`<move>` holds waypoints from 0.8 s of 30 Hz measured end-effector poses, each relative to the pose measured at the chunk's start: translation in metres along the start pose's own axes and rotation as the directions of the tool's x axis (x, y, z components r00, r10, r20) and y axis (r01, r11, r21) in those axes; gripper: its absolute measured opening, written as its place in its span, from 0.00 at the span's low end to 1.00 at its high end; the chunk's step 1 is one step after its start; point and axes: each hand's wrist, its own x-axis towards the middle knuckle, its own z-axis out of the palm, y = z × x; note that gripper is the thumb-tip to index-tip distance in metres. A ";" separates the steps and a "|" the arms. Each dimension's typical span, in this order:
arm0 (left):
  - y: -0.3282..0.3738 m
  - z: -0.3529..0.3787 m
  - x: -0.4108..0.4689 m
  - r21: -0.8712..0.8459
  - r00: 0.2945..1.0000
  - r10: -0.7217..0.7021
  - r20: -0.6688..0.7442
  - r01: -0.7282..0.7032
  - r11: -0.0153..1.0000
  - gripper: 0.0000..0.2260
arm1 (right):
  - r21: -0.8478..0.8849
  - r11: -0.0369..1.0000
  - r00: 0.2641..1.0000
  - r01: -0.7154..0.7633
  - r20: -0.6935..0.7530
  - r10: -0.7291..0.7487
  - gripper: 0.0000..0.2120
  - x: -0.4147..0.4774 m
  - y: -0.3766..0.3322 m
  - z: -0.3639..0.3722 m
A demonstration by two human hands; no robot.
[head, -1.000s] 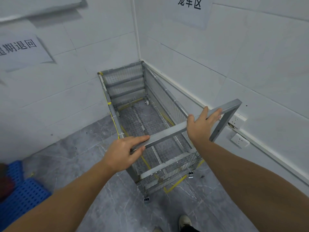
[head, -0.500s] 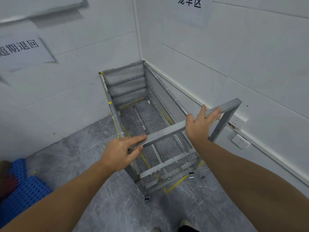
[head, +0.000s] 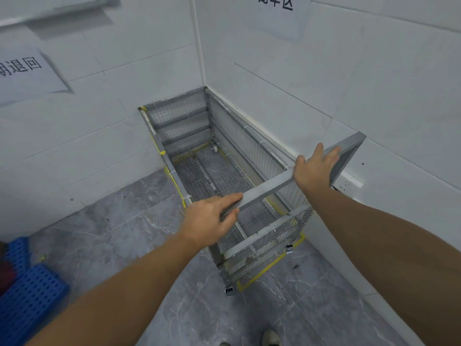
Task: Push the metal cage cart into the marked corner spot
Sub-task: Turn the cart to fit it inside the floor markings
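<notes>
Presently catalogued: metal cage cart, rectangular, grey square-tube frame with fine wire-mesh panels and small castors, set in the corner of white tiled walls, within yellow tape marking on the grey marbled floor. Flat grey handle bar is gripped by the left hand, fingers curled over it. Right hand is laid on the bar, fingers loosely spread. Blue perforated plastic pallet is seen lower left.
</notes>
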 end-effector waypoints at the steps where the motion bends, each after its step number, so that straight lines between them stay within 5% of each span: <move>1: 0.002 0.004 0.005 -0.011 1.000 0.000 -0.007 0.000 1.000 0.18 | 0.017 1.000 1.000 -0.002 -0.008 0.003 0.30 0.003 0.000 -0.001; 24: 0.031 0.053 0.072 -0.028 0.994 -0.032 -0.105 0.029 0.999 0.16 | 0.079 0.996 0.991 -0.036 0.133 0.025 0.35 0.065 0.011 -0.013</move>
